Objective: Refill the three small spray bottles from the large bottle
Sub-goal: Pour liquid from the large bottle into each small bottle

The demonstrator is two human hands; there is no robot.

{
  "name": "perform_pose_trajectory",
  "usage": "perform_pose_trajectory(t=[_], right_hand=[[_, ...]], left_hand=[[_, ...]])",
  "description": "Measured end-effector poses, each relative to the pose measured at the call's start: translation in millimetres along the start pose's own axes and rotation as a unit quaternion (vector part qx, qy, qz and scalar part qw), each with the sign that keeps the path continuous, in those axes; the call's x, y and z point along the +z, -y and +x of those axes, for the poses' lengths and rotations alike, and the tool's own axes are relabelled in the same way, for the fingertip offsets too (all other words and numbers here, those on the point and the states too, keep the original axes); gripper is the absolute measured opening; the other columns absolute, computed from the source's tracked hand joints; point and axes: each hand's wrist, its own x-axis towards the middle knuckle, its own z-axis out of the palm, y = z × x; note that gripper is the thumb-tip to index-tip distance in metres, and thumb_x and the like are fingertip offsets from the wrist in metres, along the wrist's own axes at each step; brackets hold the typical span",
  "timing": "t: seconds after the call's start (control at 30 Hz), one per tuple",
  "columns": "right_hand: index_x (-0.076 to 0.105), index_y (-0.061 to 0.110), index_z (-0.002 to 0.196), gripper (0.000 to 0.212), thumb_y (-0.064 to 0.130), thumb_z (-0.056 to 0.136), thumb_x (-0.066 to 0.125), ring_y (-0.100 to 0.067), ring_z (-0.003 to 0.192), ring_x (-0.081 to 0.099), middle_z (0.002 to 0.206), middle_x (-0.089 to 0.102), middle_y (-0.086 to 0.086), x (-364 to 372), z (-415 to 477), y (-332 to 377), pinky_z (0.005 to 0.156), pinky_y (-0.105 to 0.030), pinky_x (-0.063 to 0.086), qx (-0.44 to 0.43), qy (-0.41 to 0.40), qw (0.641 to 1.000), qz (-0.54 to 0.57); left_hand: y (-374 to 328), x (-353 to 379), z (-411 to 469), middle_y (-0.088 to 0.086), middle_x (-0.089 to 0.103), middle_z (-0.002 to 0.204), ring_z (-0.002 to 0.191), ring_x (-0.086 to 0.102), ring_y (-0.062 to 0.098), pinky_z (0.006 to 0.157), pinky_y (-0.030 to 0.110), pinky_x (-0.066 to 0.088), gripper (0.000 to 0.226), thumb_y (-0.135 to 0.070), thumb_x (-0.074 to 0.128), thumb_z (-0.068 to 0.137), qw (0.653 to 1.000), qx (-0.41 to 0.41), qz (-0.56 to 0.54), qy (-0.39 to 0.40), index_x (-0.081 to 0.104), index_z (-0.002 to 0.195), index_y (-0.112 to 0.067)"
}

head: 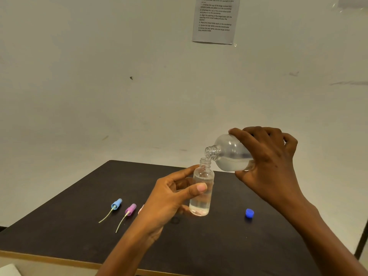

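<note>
My left hand holds a small clear spray bottle upright above the dark table; the bottle has no cap and is mostly full of clear liquid. My right hand grips the large clear bottle, tipped on its side with its open neck touching the small bottle's mouth. Liquid lies in the large bottle's lower half. Two loose spray caps with dip tubes lie on the table to the left: a blue one and a purple one. A pink piece peeks out behind my left wrist.
A blue screw cap sits on the table to the right of the small bottle. A printed instruction sheet hangs on the pale wall behind. The table's light wooden front edge runs along the bottom left.
</note>
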Motion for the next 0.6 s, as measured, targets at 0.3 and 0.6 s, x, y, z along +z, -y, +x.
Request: perform_pose_trajectory(t=[0.3, 0.6], right_hand=[[0.042, 0.030, 0.120, 0.089, 0.007, 0.045, 0.085, -0.022, 0.105, 0.038, 0.108, 0.060, -0.006, 0.3, 0.2, -0.3, 0.085, -0.036, 0.020, 0.003, 0.000, 1.000, 0.003], [0.043, 0.029, 0.121, 0.088, 0.008, 0.046, 0.085, -0.022, 0.106, 0.038, 0.109, 0.060, -0.006, -0.3, 0.7, -0.5, 0.085, -0.035, 0.020, 0.001, 0.000, 1.000, 0.004]], left_hand=[[0.7, -1.1, 1.9, -0.007, 0.074, 0.101, 0.094, 0.070, 0.012, 0.063, 0.032, 0.059, 0.046, -0.033, 0.071, 0.057, 1.000, 0.002, 0.009, 0.003, 0.061, 0.102, -0.041], [1.2, -1.6, 2.4, -0.005, 0.073, 0.104, 0.097, 0.070, 0.015, 0.061, 0.030, 0.057, 0.048, -0.033, 0.071, 0.057, 1.000, 0.003, 0.004, 0.005, 0.061, 0.103, -0.041]])
